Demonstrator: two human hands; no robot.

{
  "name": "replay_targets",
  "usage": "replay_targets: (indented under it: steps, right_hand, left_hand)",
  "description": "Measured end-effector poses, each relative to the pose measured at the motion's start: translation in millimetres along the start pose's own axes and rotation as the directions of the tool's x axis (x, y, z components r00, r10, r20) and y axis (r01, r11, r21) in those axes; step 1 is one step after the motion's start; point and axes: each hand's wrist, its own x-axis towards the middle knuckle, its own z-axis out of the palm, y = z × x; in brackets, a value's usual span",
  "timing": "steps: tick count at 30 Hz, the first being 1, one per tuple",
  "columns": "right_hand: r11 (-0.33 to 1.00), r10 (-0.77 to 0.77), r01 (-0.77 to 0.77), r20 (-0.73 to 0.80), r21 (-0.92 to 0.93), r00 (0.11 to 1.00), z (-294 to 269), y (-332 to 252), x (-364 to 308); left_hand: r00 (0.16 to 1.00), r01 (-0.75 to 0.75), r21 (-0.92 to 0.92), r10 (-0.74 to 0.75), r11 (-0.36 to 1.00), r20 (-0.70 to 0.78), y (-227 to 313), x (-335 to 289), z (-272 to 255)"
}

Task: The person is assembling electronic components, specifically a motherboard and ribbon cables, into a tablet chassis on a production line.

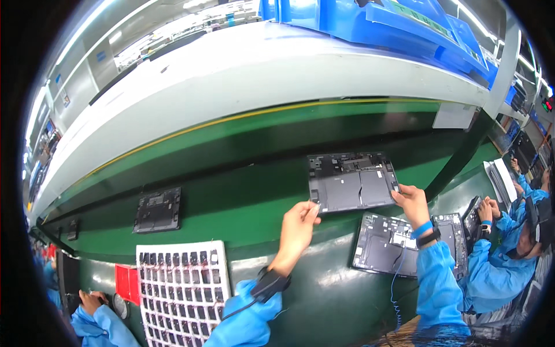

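An opened dark laptop base [352, 184], with its flat black battery and circuit board showing, is at the far side of the bench. My left hand [298, 230] pinches its near left corner. On the near right corner, my right hand [411, 203] grips with the thumb on top; its other fingers are partly hidden. Under my right forearm lies a second opened laptop base [378, 251], partly covered by the sleeve. A blue coiled cord [395, 295] hangs beside that forearm, and a black band circles each wrist.
A white tray [225, 272] of small dark parts with red wires lies left, beside a red bin [127, 283]. Another laptop base [158, 210] rests on the green strip [248, 225]. Blue bins [347, 20] stand on the shelf above. Co-workers sit at both sides.
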Motion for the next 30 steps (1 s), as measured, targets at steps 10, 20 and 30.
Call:
replay_targets:
  steps: [10, 20, 30]
  right_hand:
    - [0.997, 0.073, -0.073, 0.266, -0.010, 0.961, 1, -77, -274]
    - [0.990, 0.136, -0.116, 0.361, -0.077, 0.923, 3, -24, -327]
    - [0.783, -0.349, 0.586, 0.633, -0.207, 0.691, 43, -94, -287]
  left_hand:
    - [0.956, 0.276, -0.106, -0.284, 0.955, -0.070, 9, -305, -106]
    - [0.911, 0.347, -0.202, -0.380, 0.916, -0.158, -51, -369, -91]
    - [0.970, 0.160, 0.270, -0.100, 0.949, -0.223, 15, -312, -84]
